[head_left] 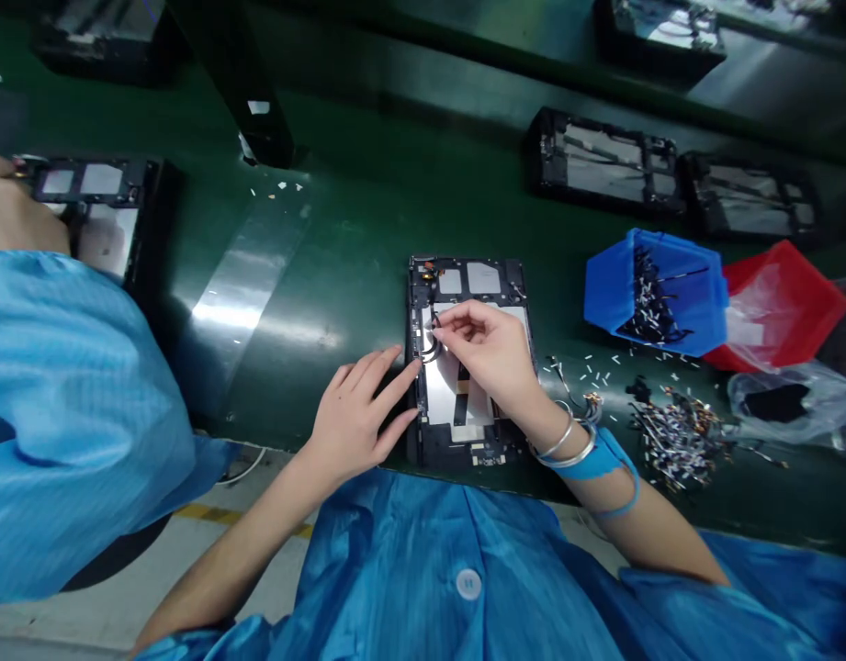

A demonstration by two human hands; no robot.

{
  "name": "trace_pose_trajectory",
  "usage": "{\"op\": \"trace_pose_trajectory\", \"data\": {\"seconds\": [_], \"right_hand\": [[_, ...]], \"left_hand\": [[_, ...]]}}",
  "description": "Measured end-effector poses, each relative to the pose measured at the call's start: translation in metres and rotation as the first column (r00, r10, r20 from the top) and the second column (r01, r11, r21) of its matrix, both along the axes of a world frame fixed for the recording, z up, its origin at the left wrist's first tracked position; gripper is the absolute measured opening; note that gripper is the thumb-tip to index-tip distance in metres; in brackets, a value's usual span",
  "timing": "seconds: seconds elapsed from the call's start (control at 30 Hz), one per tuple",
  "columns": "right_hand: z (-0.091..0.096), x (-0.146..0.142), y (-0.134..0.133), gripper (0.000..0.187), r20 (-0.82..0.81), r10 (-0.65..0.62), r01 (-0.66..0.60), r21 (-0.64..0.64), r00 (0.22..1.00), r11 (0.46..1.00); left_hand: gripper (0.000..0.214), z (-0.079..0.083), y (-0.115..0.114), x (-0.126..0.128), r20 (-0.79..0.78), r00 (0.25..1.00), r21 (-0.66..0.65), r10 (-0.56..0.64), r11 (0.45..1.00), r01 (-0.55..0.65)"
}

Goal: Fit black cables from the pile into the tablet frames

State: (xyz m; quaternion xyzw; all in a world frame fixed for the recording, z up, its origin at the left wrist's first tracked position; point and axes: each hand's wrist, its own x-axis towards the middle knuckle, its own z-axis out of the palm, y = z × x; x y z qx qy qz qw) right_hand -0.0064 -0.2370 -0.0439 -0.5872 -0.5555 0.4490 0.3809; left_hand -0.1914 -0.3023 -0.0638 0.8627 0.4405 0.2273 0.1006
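In front of me on the green bench lies an opened tablet-like device, a black frame with silvery panels inside. My right hand is over it, thumb and index finger pinched on a thin black cable that loops near the device's left edge. What the cable's end touches is hidden by the fingertips. My left hand rests at the device's left side with its fingers spread, the fingertips against the frame. It holds nothing.
To the right stand a blue bin of black cables and a red bin. Near them lie a pile of small cables and white scraps. More devices stand at the back. A co-worker's blue sleeve reaches in at left.
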Motion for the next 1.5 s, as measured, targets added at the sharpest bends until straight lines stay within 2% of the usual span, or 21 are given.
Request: {"op": "trace_pose_trajectory", "data": {"seconds": [0.2, 0.4, 0.57, 0.7, 0.8, 0.9, 1.03, 1.17, 1.27, 1.37, 1.43, 1.5], "right_hand": [[0.005, 0.002, 0.003, 0.002, 0.087, 0.062, -0.061, -0.006, 0.994, 0.998], [0.013, 0.010, 0.013, 0.004, 0.315, 0.122, -0.134, 0.015, 0.941, 0.991], [0.009, 0.016, 0.015, 0.005, 0.306, 0.151, -0.167, 0.026, 0.940, 0.986], [0.009, 0.023, 0.008, 0.006, 0.343, 0.144, -0.195, 0.119, 0.928, 0.973], [0.010, 0.030, -0.002, 0.011, 0.466, 0.172, -0.317, 0.254, 0.868, 0.914], [0.008, 0.036, -0.011, 0.019, 0.620, 0.176, -0.474, 0.354, 0.764, 0.807], [0.004, 0.039, -0.014, 0.023, 0.791, 0.087, -0.619, 0.400, 0.606, 0.675], [-0.001, 0.036, -0.010, 0.023, 0.865, -0.029, -0.667, 0.408, 0.502, 0.623], [-0.003, 0.031, -0.004, 0.026, 0.887, -0.066, -0.674, 0.394, 0.458, 0.625], [-0.002, 0.029, 0.002, 0.029, 0.905, -0.039, -0.652, 0.335, 0.424, 0.680], [0.004, 0.032, 0.000, 0.032, 0.902, -0.020, -0.632, 0.318, 0.431, 0.707], [0.011, 0.042, -0.008, 0.033, 0.880, -0.059, -0.574, 0.356, 0.471, 0.738]], "left_hand": [[0.036, 0.000, 0.003, 0.004, -0.048, 0.999, 0.055, 0.017, 0.998, -0.014], [0.031, 0.004, 0.006, 0.011, -0.046, 0.998, 0.056, 0.053, 0.997, -0.051], [0.041, 0.000, 0.005, 0.012, -0.004, 1.000, 0.061, 0.031, 0.998, -0.031], [0.049, -0.002, 0.004, 0.012, -0.071, 0.997, 0.040, 0.021, 0.999, -0.018], [0.050, -0.002, 0.005, 0.013, -0.106, 0.994, 0.022, 0.018, 1.000, -0.016], [0.050, -0.002, 0.005, 0.014, -0.117, 0.993, 0.030, 0.027, 0.999, -0.024], [0.050, -0.001, 0.006, 0.014, -0.127, 0.991, 0.039, 0.031, 0.999, -0.026], [0.049, -0.001, 0.006, 0.014, -0.124, 0.992, 0.048, 0.023, 0.999, -0.018], [0.049, -0.002, 0.006, 0.014, -0.125, 0.992, 0.046, 0.019, 0.999, -0.014], [0.049, -0.003, 0.007, 0.013, -0.122, 0.992, 0.042, 0.016, 0.999, -0.011], [0.049, -0.003, 0.007, 0.011, -0.104, 0.994, 0.023, 0.014, 1.000, -0.011], [0.053, -0.001, 0.001, 0.010, -0.049, 0.998, -0.008, 0.037, 0.999, -0.037]]}}
